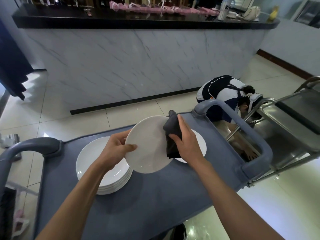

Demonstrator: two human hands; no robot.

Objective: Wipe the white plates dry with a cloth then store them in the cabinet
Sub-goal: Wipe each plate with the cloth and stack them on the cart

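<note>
The left hand grips a white plate by its near-left rim, the thumb curled over the face and the fingers tucked behind it, holding it tilted above the blue cart top. The right hand is curled round a dark cloth, the thumb on the cloth's near side and the fingers wrapped over the far side, pressing the folded cloth against the right edge of the held plate. A loose end of the cloth sticks up beyond the fingertips.

Left of the held plate and partly under it, a stack of white plates stands on the cart top. Right of the held plate, another white plate lies on the cart top, mostly hidden by the right hand and the cloth. Grey handles rise at the cart's left and right ends.

Beyond the right handle stands a steel trolley, and a second person crouches beside it on the pale tiled floor, reaching down with one hand. Behind the held plate runs a long counter with a marble-patterned front and a black tabletop, which carries pink bundles, a tall flask and a cup. No cabinet can be made out.
</note>
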